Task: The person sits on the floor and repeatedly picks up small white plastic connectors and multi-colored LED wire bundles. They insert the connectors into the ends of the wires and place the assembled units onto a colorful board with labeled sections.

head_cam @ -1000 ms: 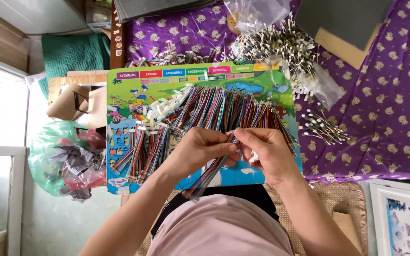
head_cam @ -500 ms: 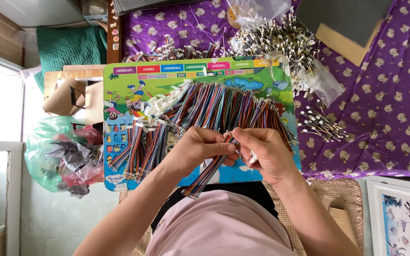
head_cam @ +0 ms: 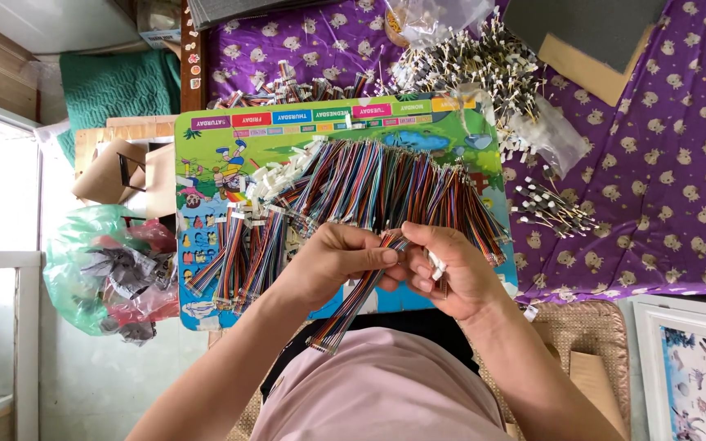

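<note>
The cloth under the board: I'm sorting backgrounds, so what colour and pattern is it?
Purple cloth with a repeated small pale animal print, seen in the head view.

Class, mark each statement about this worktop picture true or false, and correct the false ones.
1. Both hands meet on one ribbon cable. True: the left hand and right hand pinch the multicoloured ribbon cable between them.
2. The loose cables lie on a bare wooden board. False: the pile of ribbon cables lies on a colourful picture board.
3. The cloth beyond the board is purple with a small repeated pattern. True: see the purple cloth.
4. The plastic bag beside the board is red. False: the plastic bag is green.
5. The held cable stands upright. False: it slants down toward the person's body.
</note>
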